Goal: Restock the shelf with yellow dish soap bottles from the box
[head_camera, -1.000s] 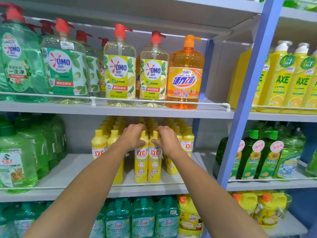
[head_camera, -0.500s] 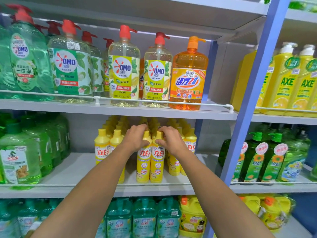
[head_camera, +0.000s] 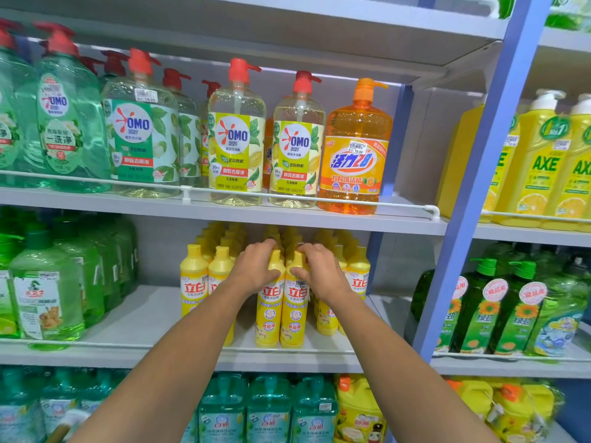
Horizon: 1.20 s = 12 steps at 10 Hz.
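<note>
Middle shelf (head_camera: pixel 150 318), near edge: two yellow bottles side by side, touching. Left hand (head_camera: pixel 256 271) wrapped round the neck of the left bottle (head_camera: pixel 268 314); right hand (head_camera: pixel 319 276) wrapped round the neck of the right bottle (head_camera: pixel 295 314). Both set upright just behind the front rail (head_camera: pixel 96 342). Rows of the same yellow bottles already packed behind and to either side. Box not in view, so remaining stock unknown. Bare shelf open to the left, before the green bottles (head_camera: pixel 48 282); right side tight against the blue post (head_camera: pixel 460 251). Low clearance under the shelf above.
</note>
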Each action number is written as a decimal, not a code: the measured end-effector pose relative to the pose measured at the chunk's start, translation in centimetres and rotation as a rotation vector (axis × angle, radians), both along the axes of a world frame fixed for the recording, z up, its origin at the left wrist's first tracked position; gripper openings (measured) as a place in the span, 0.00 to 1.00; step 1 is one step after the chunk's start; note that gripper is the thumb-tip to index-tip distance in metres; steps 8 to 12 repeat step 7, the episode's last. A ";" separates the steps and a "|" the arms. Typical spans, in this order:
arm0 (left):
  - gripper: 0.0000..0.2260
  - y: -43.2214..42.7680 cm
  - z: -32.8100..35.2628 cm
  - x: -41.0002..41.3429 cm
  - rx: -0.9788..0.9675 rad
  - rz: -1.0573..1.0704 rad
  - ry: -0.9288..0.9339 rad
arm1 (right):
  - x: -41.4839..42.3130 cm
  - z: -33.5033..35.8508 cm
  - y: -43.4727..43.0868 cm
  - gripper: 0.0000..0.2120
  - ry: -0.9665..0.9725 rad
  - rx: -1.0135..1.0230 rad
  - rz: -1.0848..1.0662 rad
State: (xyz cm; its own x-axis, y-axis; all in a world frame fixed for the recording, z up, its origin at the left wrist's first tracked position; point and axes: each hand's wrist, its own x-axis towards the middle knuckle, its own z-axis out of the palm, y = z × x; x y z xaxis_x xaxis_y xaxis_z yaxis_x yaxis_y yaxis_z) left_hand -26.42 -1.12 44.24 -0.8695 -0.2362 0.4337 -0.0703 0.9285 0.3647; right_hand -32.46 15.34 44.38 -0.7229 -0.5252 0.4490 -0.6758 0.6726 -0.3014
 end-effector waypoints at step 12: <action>0.32 0.7 -3.2 12.4 -0.492 -0.065 -0.446 | 10.0 -1.5 2.4 0.36 0.086 0.356 -0.071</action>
